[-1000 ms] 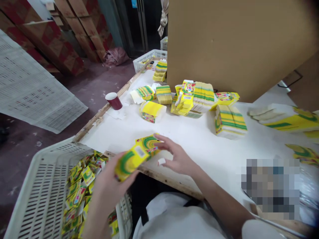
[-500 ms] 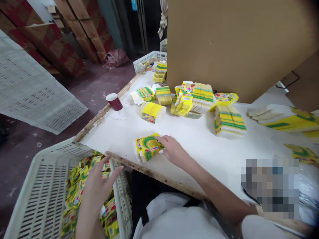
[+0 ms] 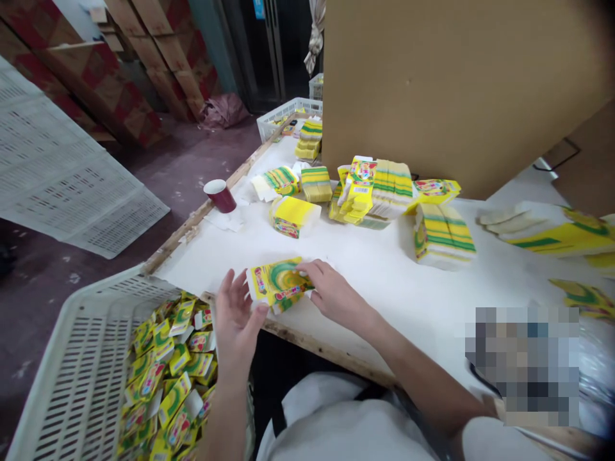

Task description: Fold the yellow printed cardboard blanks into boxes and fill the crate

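Observation:
Near the table's front edge, yellow and green printed cartons (image 3: 276,282) lie in a small pile. My right hand (image 3: 327,288) pinches the right end of the top carton, thumb and fingers together on it. At the carton's left end is my left hand (image 3: 237,314), fingers apart and the thumb spread below, close to the carton with nothing gripped. Left of the table, a pale plastic crate (image 3: 79,346) holds many small yellow boxes (image 3: 175,397).
Stacks of flat cartons (image 3: 391,186) stand along the back of the white table (image 3: 365,256), before a large brown board (image 3: 446,83). A dark red cup (image 3: 221,197) sits at the left edge. Another pale crate (image 3: 293,105) is farther back.
My left hand has moved right and up, from above the crate to the carton's left end. The top carton has shifted slightly left and tilted in my right hand's fingers.

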Motion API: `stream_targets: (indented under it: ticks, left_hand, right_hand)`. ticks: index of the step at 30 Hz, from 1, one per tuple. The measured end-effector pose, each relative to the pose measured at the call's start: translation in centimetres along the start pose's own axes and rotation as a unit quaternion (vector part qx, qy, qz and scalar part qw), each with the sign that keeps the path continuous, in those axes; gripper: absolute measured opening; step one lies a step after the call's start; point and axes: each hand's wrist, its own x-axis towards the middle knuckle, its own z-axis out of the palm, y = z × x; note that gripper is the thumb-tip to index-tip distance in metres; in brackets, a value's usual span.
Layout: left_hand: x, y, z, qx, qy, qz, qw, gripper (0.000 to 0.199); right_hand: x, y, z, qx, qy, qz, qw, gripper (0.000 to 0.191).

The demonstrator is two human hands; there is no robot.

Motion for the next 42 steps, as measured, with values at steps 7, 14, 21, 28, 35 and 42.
stream_targets:
  ticks: [7,14,21,28,35,42]
  left_hand:
    - [0.4,-0.6,2.2,0.019,0.031,-0.085,0.996,0.052]
    - [0.0,0.5,2.3,0.100,0.047,-0.020,0.994,0.050]
    - [-0.4,2.6,4.5,-0.243,-0.005,-0.001,0.970,0.046]
    - [0.9,4.7,5.8,-0.382,0.041,0.014,0.923,0.042]
    - [1.1,3.3,5.1,-0.273,0.070,-0.033,0.959,0.057]
    - [0.2,1.6,3.9,-0.172,0.127,-0.001,0.977,0.014]
  right_hand:
    - [0.2,0.3,0.8,0.036,0.020,0.003,0.999,0.054]
    - [0.5,0.3,1.1,0.047,0.040,0.010,0.998,0.048]
    - [0.6,-1.6,-0.8,0.173,0.054,0.008,0.983,0.050]
    - [-1.2,-4.7,0.8,0.507,-0.026,0.002,0.861,0.050]
    - [-1.0,-4.0,1.4,0.271,0.101,0.003,0.957,0.028]
    - [-0.6,-3.1,-0.9,0.234,0.177,-0.020,0.956,0.021]
